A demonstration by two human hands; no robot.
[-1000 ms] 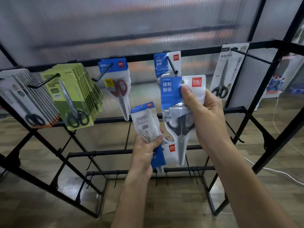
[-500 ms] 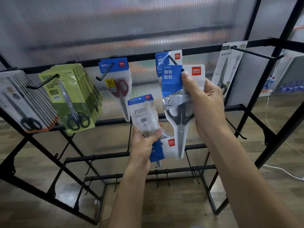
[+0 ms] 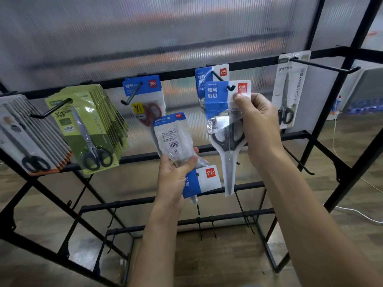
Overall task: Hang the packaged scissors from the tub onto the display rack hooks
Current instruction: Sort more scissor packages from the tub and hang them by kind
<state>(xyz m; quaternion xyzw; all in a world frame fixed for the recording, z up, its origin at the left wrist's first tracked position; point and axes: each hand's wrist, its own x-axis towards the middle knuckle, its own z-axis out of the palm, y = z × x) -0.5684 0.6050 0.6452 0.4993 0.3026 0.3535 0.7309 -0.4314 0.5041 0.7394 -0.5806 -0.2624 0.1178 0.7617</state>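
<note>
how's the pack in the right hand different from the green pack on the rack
The blue-and-white pack is gripped by the right hand, its hole just at a hook tip; the green pack hangs free, fronting a full stack. One is a clear pouch, the other a green card. Both hold black-handled scissors.

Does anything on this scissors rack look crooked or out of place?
Nothing damaged. The left hand grips two clear-and-blue scissors packets, one upside down, its header card pointing downward. The hung packs sit straight.

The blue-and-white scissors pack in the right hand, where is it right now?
In the head view, right of centre: the right hand pinches the scissors pack with its hang hole at the tip of the top-rail hook, in front of a matching pack.
</note>
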